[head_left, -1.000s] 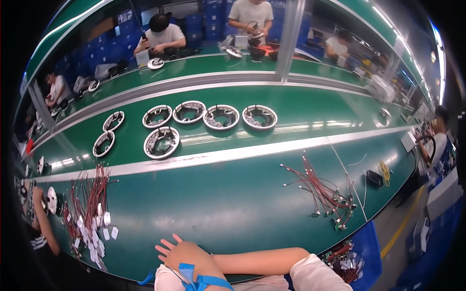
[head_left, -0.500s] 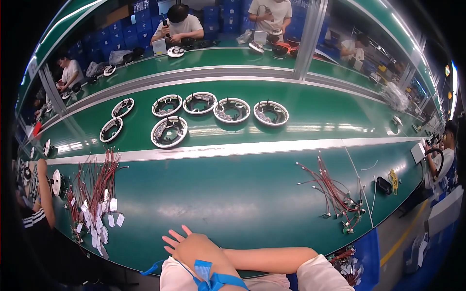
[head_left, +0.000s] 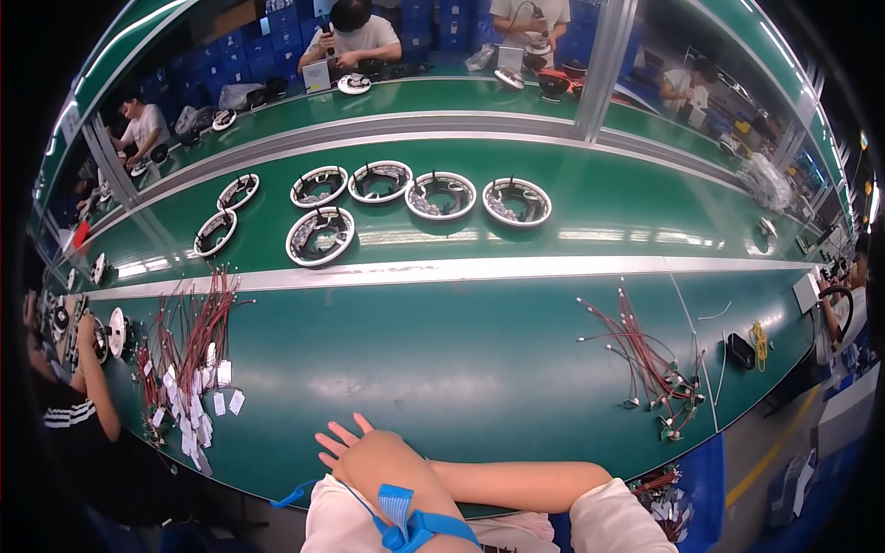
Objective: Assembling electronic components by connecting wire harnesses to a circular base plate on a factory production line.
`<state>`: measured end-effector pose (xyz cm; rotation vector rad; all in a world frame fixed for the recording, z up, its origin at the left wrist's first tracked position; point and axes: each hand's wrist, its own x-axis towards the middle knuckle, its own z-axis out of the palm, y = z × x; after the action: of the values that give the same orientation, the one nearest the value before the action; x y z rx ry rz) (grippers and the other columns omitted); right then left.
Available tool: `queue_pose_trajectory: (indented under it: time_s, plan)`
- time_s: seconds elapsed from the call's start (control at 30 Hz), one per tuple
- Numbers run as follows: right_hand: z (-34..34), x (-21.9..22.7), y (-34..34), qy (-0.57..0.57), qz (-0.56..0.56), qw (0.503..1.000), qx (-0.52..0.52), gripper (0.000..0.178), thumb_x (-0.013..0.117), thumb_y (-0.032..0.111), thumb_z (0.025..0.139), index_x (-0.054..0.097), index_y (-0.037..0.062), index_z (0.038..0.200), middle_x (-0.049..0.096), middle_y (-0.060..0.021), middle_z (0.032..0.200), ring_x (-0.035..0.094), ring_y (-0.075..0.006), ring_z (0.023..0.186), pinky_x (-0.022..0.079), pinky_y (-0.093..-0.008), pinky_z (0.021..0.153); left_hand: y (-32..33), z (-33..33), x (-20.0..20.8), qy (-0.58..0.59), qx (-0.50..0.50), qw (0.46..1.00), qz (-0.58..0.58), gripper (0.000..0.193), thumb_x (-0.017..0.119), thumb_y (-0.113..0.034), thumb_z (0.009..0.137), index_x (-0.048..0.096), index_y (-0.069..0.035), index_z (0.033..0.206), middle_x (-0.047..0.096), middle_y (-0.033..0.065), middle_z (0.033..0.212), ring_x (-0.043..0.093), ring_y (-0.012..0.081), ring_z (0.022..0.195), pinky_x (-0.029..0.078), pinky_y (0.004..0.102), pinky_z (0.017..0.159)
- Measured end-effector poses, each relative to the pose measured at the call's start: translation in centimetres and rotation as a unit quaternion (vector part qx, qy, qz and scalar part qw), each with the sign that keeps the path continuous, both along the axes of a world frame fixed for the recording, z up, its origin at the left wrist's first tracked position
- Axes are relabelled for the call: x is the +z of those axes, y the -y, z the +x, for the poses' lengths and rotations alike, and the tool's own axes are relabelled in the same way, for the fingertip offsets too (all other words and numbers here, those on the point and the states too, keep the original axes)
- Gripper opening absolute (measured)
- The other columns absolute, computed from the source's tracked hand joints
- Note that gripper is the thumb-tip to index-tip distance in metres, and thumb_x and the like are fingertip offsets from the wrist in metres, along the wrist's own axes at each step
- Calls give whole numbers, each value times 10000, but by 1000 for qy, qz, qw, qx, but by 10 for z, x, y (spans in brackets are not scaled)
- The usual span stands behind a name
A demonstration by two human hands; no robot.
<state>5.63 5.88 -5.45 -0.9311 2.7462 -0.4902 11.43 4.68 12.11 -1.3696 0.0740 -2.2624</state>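
We are seeing small white tags (head_left: 205, 398) lying near the worktop's left edge, and blue crates (head_left: 433, 23) standing stacked beyond its far side

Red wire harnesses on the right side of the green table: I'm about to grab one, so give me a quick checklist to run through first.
1. Left hand free: ok. Its fingers are spread and it holds nothing.
2. Right hand free: cannot tell. It is hidden under the left arm and only the forearm shows.
3. Blue wrist strap worn: ok. It sits on the left wrist.
4. Path to the red wire harnesses: ok. Only bare green table lies between.
5. Harnesses separated: not ok. The wires cross in a loose heap.
6. Black pouch clear of the harnesses: ok. It lies apart, to their right.
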Motion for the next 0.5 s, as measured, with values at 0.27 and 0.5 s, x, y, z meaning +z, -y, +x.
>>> queue_pose_trajectory:
  time_s: [0.27,0.5]
  plan:
    - [-1,-12,6,-29,-13,999,-5,557,413,350,782,276,103,1262,116,-108,1380,100,-283,1274,52,-546,982,7,-1,-1,32,28,997,-68,365,434,-4,788,483,-96,1138,379,36,1254,296,178,1190,434,296,777]
    - [0,-3,5,-46,10,999,3,531,410,323,794,275,111,1261,123,-102,1379,113,-278,1272,67,-542,983,1,-4,4,-25,-33,999,-27,384,458,22,768,489,-91,1133,386,50,1248,294,187,1191,436,304,803]
